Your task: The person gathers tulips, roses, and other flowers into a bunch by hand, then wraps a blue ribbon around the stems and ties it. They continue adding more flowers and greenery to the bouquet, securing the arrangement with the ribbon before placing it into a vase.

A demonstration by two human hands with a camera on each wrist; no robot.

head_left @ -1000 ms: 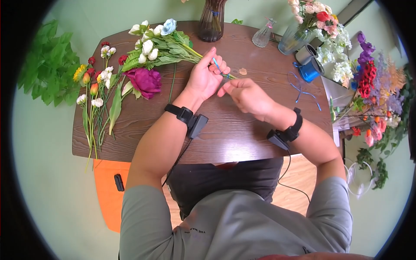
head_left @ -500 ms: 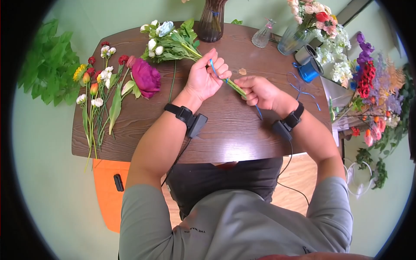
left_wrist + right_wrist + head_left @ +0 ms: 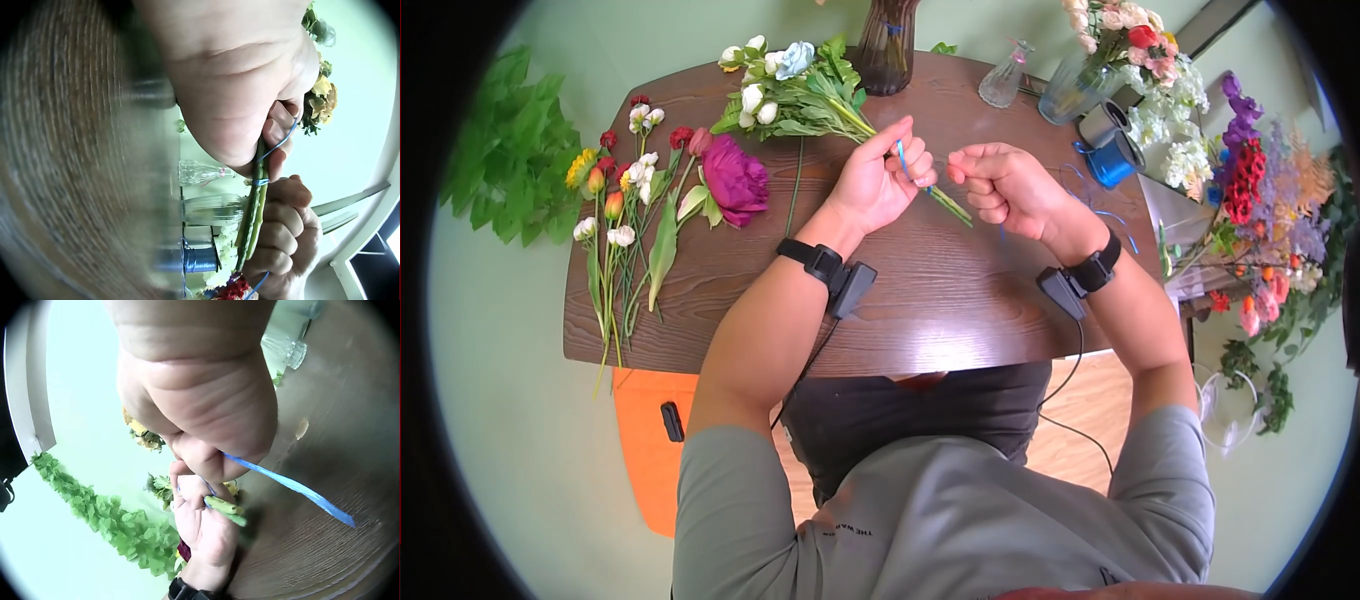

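My left hand (image 3: pixel 882 178) grips a bunch of flower stems (image 3: pixel 950 205), whose cut ends stick out below the fingers. White blooms and a pale blue flower (image 3: pixel 796 60) top the bunch, above green leaves (image 3: pixel 815 105). Blue ribbon (image 3: pixel 262 182) circles the stems just below the left fingers, and a strand runs over those fingers. To the right of the stems is my right hand (image 3: pixel 1012 190), fingers curled, pinching the blue ribbon. The ribbon's loose tail (image 3: pixel 306 489) trails out of that hand in the right wrist view.
Loose flowers and a purple bloom (image 3: pixel 735 180) lie at the table's left. A dark vase (image 3: pixel 887 50), a small glass bottle (image 3: pixel 1004 82) and a flower-filled glass vase (image 3: pixel 1068 95) stand at the back. A blue ribbon spool (image 3: pixel 1112 163) sits at right.
My right hand went from beside the left hand to the stem ends, then up and slightly right, off the stems. The left hand kept its grip while the bunch's blooms shifted a little.
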